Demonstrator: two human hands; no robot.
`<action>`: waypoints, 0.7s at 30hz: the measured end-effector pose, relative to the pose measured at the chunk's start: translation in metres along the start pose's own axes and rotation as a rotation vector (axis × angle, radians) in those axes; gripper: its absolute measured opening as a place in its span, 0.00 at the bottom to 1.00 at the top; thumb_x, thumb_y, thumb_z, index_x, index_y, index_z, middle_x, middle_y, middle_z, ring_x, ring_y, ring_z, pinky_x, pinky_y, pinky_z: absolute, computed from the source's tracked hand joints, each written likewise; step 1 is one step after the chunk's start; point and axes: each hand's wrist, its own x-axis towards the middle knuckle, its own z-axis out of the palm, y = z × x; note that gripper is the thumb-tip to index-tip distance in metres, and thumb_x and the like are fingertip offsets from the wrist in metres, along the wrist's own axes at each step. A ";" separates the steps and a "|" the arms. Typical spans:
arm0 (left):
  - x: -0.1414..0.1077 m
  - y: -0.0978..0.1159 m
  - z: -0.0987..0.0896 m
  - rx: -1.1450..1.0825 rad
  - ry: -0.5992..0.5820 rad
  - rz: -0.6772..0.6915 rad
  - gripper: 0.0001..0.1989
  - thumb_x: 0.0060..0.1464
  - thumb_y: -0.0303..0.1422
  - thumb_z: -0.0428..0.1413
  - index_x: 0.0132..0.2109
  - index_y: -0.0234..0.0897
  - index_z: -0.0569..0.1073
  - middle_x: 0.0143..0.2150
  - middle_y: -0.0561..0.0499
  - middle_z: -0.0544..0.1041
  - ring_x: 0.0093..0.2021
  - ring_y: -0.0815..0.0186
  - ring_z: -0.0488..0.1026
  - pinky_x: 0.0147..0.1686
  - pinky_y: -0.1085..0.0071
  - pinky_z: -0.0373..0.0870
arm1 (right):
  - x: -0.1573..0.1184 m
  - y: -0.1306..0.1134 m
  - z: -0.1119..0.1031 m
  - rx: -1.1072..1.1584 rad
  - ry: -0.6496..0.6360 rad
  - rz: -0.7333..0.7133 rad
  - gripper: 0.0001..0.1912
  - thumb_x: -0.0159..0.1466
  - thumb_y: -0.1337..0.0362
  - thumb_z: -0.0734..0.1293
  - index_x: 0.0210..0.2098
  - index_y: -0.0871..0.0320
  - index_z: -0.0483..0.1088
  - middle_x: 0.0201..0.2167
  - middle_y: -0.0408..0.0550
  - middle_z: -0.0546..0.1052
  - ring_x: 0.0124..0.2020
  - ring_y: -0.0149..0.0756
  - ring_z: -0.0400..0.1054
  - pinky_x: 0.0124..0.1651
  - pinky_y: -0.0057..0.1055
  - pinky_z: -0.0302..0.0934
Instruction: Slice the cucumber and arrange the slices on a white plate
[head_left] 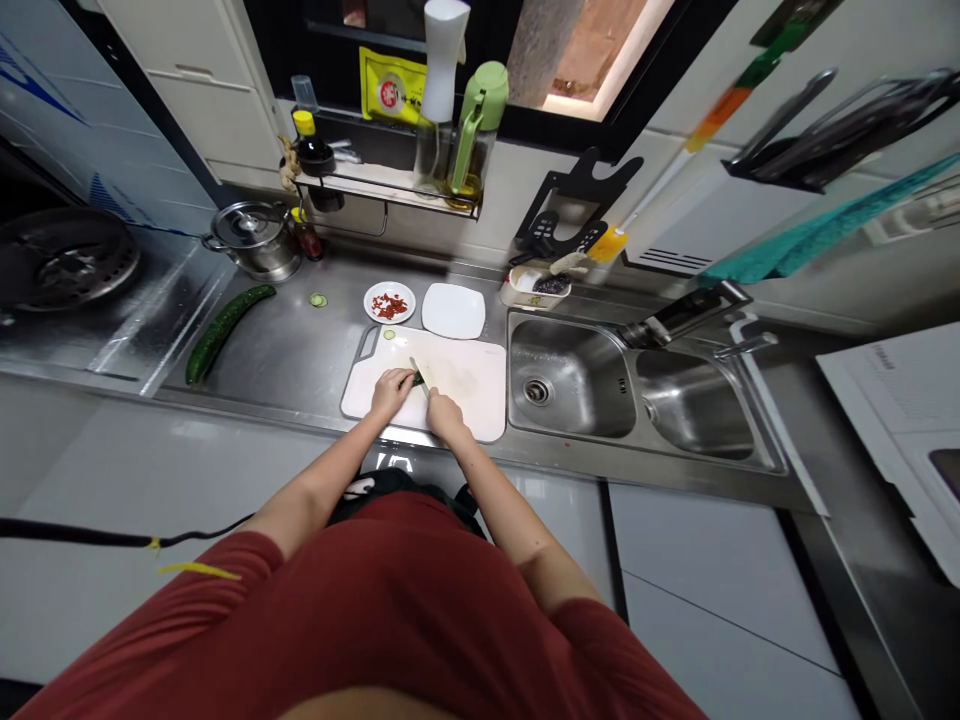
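Observation:
On the white cutting board [472, 375], my left hand [391, 393] closes over a short dark-green piece of cucumber [418, 379], mostly hidden under the fingers. My right hand [445, 416] grips a knife [421, 371], its thin blade pointing away from me and resting beside the cucumber piece. One pale cucumber slice [389, 334] lies near the board's upper left corner. Behind the board stand a small white plate with chopped red pieces [389, 301] and a bare square white plate [453, 311].
A whole long cucumber [227, 332] lies on the steel counter to the left, with cut ends [318, 300] nearby. A lidded pot [255, 240] stands behind it. Right of the board is a double sink [574, 375] with a faucet [686, 315]. Bottles crowd a wall shelf [390, 190].

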 end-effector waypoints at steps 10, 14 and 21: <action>-0.001 0.001 0.000 0.012 -0.016 -0.031 0.12 0.61 0.35 0.49 0.44 0.39 0.76 0.43 0.48 0.78 0.44 0.63 0.73 0.48 0.66 0.67 | -0.015 0.012 0.015 0.007 0.012 0.011 0.14 0.64 0.74 0.56 0.49 0.63 0.61 0.40 0.60 0.75 0.42 0.44 0.72 0.39 0.33 0.63; 0.000 0.001 0.000 -0.008 -0.010 -0.020 0.12 0.61 0.35 0.49 0.45 0.39 0.76 0.43 0.48 0.78 0.45 0.63 0.73 0.48 0.66 0.67 | -0.020 0.015 0.017 0.011 -0.005 0.024 0.14 0.64 0.75 0.56 0.49 0.63 0.61 0.41 0.60 0.75 0.43 0.43 0.72 0.41 0.32 0.62; 0.000 0.001 -0.001 0.008 -0.027 -0.038 0.12 0.61 0.35 0.49 0.45 0.39 0.76 0.43 0.48 0.78 0.45 0.63 0.72 0.48 0.66 0.66 | -0.025 0.020 0.024 0.008 -0.008 0.023 0.15 0.62 0.75 0.57 0.49 0.63 0.60 0.41 0.60 0.75 0.42 0.43 0.72 0.40 0.33 0.62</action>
